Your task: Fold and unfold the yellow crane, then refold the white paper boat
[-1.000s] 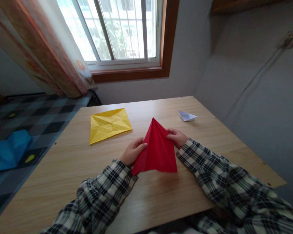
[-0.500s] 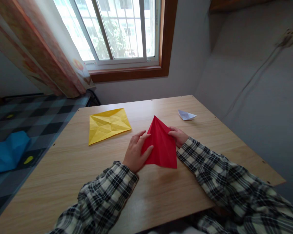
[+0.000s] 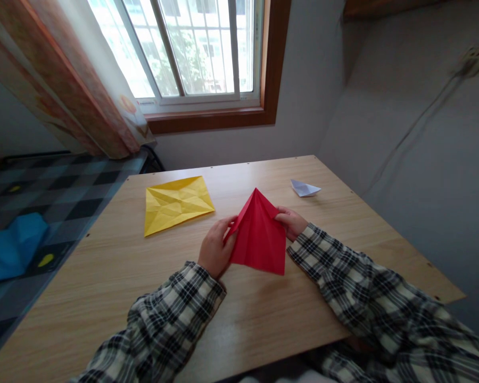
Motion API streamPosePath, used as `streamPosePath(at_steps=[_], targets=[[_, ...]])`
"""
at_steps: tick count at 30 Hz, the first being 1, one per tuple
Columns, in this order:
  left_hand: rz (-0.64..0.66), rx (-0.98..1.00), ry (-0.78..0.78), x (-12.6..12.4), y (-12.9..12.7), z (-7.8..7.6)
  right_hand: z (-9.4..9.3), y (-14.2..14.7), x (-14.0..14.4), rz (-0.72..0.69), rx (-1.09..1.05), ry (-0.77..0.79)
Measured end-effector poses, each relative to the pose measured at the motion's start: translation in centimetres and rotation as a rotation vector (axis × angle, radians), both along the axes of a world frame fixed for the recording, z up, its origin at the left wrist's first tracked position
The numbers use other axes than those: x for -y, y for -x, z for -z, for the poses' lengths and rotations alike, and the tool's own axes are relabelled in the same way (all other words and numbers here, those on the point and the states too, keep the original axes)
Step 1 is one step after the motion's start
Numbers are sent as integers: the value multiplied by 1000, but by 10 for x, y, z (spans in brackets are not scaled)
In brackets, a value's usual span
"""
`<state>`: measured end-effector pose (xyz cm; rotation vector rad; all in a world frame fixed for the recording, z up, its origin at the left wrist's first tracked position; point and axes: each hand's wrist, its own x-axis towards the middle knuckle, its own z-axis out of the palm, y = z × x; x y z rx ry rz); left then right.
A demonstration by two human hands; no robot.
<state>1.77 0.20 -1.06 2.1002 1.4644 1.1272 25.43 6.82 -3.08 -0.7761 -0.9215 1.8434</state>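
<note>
Front paper (image 3: 260,234) over table (image 3: 271,324), sheet (image 3: 179,205) behind to left, paper boat (image 3: 304,189) behind to right

Long sleeves (image 3: 171,314) — black, grey and cream plaid, loose, softly creased — bare hands (image 3: 214,249), ringless fingers

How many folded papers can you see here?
4: red paper in the left hand and right hand; yellow paper, left, and white paper, right, on the table; blue paper on the checked cloth, partly out of view.

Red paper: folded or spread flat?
Folded, at least partly: the red paper between left hand and right hand narrows to a point, creases fanning down.
</note>
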Motion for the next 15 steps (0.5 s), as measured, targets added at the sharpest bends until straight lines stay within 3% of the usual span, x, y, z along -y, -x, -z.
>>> streamPosePath(at_steps=[7, 11, 15], targets=[[-218, 451, 179, -8, 4, -4, 5, -2, -3, -5, 32, -3], [-179, 907, 368, -12, 4, -5, 10, -1, -4, 16, 39, -8], [-147, 1090, 472, -12, 1, -8, 14, 1, -4, 93, 91, -30]])
